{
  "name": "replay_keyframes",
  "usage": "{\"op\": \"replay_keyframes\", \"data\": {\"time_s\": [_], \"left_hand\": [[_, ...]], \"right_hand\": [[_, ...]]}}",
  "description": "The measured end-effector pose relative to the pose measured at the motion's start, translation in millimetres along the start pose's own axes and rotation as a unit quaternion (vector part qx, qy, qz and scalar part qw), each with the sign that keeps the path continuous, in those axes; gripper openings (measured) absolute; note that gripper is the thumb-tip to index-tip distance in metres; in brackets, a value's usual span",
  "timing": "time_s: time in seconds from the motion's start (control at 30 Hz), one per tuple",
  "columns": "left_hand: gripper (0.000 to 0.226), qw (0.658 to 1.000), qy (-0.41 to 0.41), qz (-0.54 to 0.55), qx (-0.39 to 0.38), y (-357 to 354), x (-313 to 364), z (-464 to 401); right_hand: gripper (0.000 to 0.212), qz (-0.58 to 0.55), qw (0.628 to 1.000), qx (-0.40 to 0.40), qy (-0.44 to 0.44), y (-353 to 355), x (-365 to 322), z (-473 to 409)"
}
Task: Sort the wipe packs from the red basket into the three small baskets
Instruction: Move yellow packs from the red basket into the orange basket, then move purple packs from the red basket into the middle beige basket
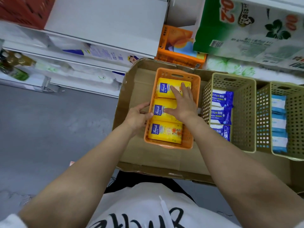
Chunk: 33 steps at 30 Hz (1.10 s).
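An orange small basket (195, 89) on flattened cardboard holds three yellow wipe packs (164, 132) in a row. My right hand (182, 102) lies flat with straight fingers on the far and middle yellow packs. My left hand (139, 115) grips the orange basket's left rim, thumb inside against the middle pack. A beige middle basket (243, 112) holds three blue alcohol wipe packs (221, 112). A second beige basket (296, 120) at the right holds light blue and white packs (278, 124). A corner of the red basket (21, 10) shows at the top left.
The flattened cardboard (136, 89) lies on a grey floor (49, 129). White shelves (82, 63) with goods stand at the left and back. An orange tissue package (177, 46) and a green and white paper package (246, 27) sit behind the baskets.
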State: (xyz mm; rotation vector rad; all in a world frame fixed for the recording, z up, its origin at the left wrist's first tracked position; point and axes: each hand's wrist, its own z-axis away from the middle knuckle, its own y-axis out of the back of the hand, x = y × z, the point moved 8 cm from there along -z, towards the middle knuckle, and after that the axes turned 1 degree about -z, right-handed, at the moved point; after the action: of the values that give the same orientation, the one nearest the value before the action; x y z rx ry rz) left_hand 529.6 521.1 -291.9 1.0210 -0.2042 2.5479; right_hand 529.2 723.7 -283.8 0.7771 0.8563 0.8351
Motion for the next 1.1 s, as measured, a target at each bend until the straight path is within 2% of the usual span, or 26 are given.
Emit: {"op": "replay_keyframes", "data": {"time_s": [0.07, 0.27, 0.53, 0.63, 0.77, 0.93, 1.1], "left_hand": [[0.050, 1.000, 0.001, 0.003, 0.001, 0.1, -0.8, -0.7], [0.048, 1.000, 0.003, 0.003, 0.003, -0.6, 0.0, -0.1], [0.048, 1.000, -0.001, -0.012, 0.010, 1.4, 9.3, 8.4], [0.049, 0.998, -0.019, -0.040, 0.040, 16.6, 23.1, 16.4], [0.043, 0.987, -0.087, -0.104, 0.089, 61.4, 62.2, 35.3], [0.034, 0.945, -0.214, -0.198, 0.145, 145.3, 142.5, 77.5], [0.033, 0.848, -0.374, -0.323, 0.190, 250.8, 215.9, 139.4]], "right_hand": [[0.099, -0.015, 1.000, -0.027, -0.002, -3.0, 2.2, -3.8], [0.096, -0.026, 1.000, 0.000, -0.009, -1.4, 0.2, -2.1], [0.095, 0.013, 1.000, -0.022, -0.010, 6.9, -5.3, -1.2], [0.086, 0.031, 0.999, -0.028, -0.018, 18.8, -12.3, -0.5], [0.067, 0.027, 1.000, 0.003, -0.014, 57.1, -40.9, 4.7], [0.045, 0.027, 0.993, 0.106, 0.044, 140.8, -133.3, 28.7], [0.042, -0.005, 0.963, 0.252, 0.098, 210.7, -252.6, 77.5]]}}
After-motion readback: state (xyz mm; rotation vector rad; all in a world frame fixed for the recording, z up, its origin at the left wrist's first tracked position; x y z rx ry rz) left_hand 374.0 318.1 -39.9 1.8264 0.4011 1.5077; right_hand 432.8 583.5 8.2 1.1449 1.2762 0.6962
